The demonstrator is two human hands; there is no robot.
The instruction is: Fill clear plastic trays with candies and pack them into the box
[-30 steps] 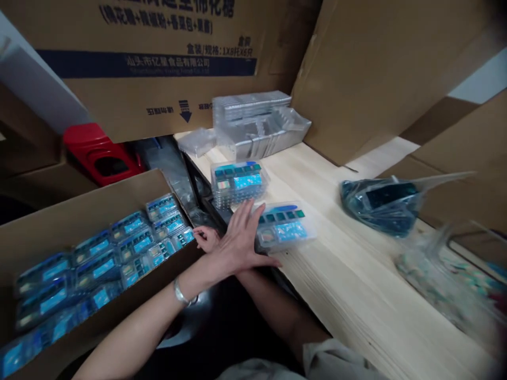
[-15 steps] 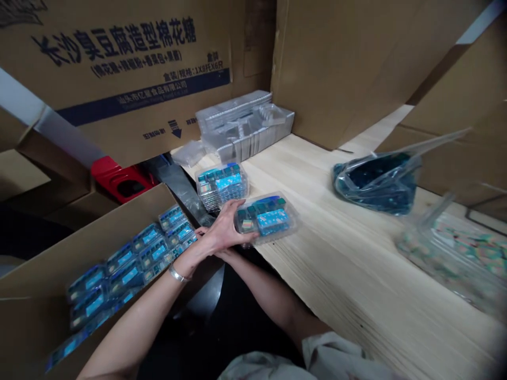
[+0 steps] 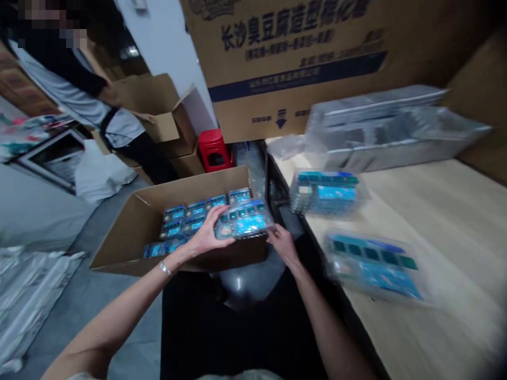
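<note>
A clear plastic tray pack [image 3: 247,224] with dark green squares and a blue sachet hangs over the near right edge of an open cardboard box [image 3: 119,235]. My left hand [image 3: 209,232] is closed round its left end, thumb below and fingers above. At its right corner, my right hand [image 3: 283,244] pinches the rim. Inside the box stand rows of similar packs [image 3: 194,224]. On the wooden table to the right lie a stack of such packs [image 3: 335,194] and, nearer me, another tray pack [image 3: 376,266], blurred.
Nested clear trays [image 3: 380,126] stand at the table's back, before a large printed carton [image 3: 293,58]. A red stool [image 3: 216,150] is behind the box. At the upper left, a person [image 3: 99,100] stands beside open cartons [image 3: 154,105]. White wrapped bundles [image 3: 31,295] lie on the floor.
The view has swung left. My left hand has gone from a pack on the table to over the box, a pack in it. My right hand has come to that pack's right corner.
</note>
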